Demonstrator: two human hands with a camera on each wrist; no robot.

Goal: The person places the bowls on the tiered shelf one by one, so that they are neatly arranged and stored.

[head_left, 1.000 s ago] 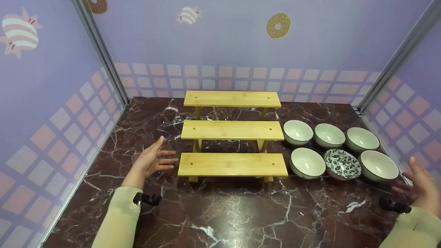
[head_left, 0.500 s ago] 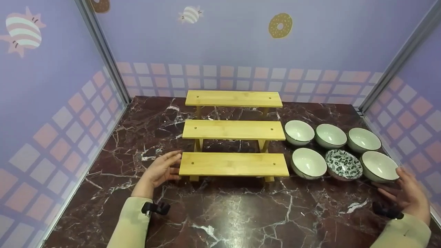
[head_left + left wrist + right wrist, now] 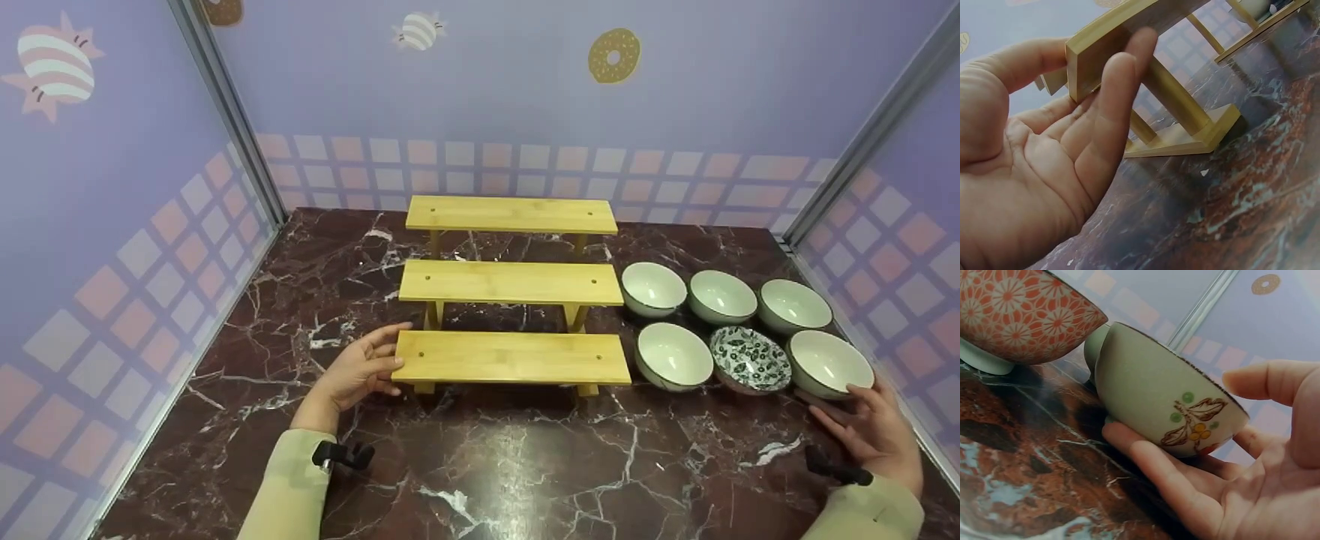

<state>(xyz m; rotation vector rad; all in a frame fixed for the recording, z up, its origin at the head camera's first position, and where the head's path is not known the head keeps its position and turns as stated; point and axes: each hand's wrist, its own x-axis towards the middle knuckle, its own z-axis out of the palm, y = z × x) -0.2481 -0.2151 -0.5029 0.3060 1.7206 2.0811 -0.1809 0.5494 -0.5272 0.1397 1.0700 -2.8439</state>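
Observation:
A yellow wooden three-tier shelf (image 3: 513, 358) stands mid-table. My left hand (image 3: 360, 375) is at the left end of its lowest board; the left wrist view shows the thumb at the board's edge and the fingers (image 3: 1120, 84) beneath. At the right, my right hand (image 3: 874, 431) holds the front-right white bowl (image 3: 829, 360), thumb at the rim and fingers under its side. Leaf and berry decoration marks that bowl's outside (image 3: 1157, 394) in the right wrist view. Beside it sits a black-and-white patterned bowl (image 3: 750, 358), its outside red-flowered (image 3: 1027, 318).
Several more white bowls, such as the front-left bowl (image 3: 673, 356) and the back-left bowl (image 3: 652, 289), stand in two rows right of the shelf. Purple printed walls (image 3: 510, 90) close in the dark marble tabletop (image 3: 480, 465) at the back and sides.
My left hand has moved right onto the end of the lowest board. The right hand has come in leftward to the front-right bowl and taken hold of it. Shelf and bowls keep their places.

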